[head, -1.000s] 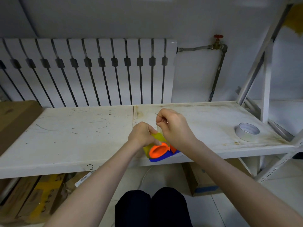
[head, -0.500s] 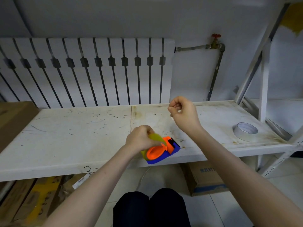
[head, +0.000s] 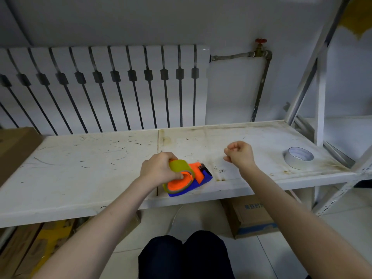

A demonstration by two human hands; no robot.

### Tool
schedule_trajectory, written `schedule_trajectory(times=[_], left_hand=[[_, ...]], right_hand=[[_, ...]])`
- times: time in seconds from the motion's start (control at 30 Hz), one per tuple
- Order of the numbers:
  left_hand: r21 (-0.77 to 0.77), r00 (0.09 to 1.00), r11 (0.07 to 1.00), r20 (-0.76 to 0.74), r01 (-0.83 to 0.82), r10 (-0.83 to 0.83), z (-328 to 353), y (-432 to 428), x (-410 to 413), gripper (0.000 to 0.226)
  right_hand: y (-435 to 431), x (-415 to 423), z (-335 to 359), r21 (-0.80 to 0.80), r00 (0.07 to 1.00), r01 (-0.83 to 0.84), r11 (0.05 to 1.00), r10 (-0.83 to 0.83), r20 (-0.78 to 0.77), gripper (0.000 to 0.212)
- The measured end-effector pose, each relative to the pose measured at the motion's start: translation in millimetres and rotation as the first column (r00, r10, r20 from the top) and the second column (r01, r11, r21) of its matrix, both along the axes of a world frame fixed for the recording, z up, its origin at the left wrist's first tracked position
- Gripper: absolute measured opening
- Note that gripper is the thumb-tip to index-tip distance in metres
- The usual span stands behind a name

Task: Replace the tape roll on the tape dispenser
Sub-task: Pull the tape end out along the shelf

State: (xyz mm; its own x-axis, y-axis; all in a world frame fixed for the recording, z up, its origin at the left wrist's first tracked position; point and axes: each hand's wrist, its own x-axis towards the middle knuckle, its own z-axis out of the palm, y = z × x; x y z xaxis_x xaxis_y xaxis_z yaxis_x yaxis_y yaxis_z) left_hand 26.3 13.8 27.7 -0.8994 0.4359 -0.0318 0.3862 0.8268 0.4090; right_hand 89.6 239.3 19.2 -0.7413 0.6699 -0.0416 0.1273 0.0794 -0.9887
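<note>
Tape dispenser [head: 198, 179] stays gripped by the left hand [head: 159, 170]; right hand [head: 239, 154], fisted, has moved right.

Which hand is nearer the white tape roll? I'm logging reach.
Right. The right hand hovers closed, left of the white tape roll; the left hand grips the yellow roll, farther away.

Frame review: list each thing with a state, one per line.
left hand: closed on the yellow tape roll
right hand: loose fist, raised, apart from the dispenser
yellow tape roll: seated on the dispenser's orange hub
tape dispenser: on the shelf edge
grey tape roll: lying flat, untouched
</note>
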Motion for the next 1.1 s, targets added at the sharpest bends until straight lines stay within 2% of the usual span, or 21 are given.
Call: schedule_trajectory(times=[0.13,0.27,0.43,0.5,0.63,0.8,0.9,0.97,1.1], left_hand=[[-0.044,0.999,0.999,0.033,0.02,-0.018,-0.5,-6.6,-7.8,0.059],[-0.036,0.994,0.999,0.107,0.01,-0.006,-4.0,-10.9,-18.1,0.062],[-0.107,0.983,0.988,0.161,0.108,-0.09,-3.6,-0.1,-15.5,0.084],[-0.112,0.986,0.986,0.122,0.123,-0.109,-5.9,9.4,-10.3,0.082],[-0.214,0.987,0.974,-0.118,0.079,-0.106,-10.0,19.1,-3.6,0.06],[-0.228,0.993,0.972,-0.094,0.05,-0.073,-9.0,20.9,-3.0,0.056],[-0.242,0.992,0.967,-0.078,0.076,-0.097,-7.8,26.8,-1.8,0.052],[-0.237,0.981,0.961,-0.095,0.143,-0.17,-9.9,31.0,0.3,0.051],[-0.256,0.929,0.912,-0.103,0.32,-0.355,-15.8,39.1,10.9,0.05]], right_hand=[[-4.6,-3.7,-24.5,-0.082,0.998,0.016,0.996,-0.011,0.069,0.024],[-11.5,-8.4,-31.1,-0.053,0.998,0.001,0.999,0.002,0.057,0.018],[-16.3,-12.8,-22.1,0.029,0.999,-0.039,0.999,0.04,-0.012,0.013],[-20.3,-12.9,-19.4,0.043,0.997,-0.062,0.997,0.063,-0.033,0.017],[-19.0,-9.6,-17.6,0.093,0.996,-0.07,0.993,0.074,-0.041,0.017],[-12.0,-6.1,-22.0,0.12,0.998,-0.059,0.991,0.059,0.006,0.009],[-11.1,-3.4,-31.1,0.029,0.998,-0.035,0.999,0.033,0.061,0.01],[-11.3,-0.2,-38.9,-0.02,0.994,-0.021,1.0,0.023,0.11,0.018],[-13.8,4.1,-54.6,0.012,0.988,-0.015,1.0,0.013,0.153,0.025]])
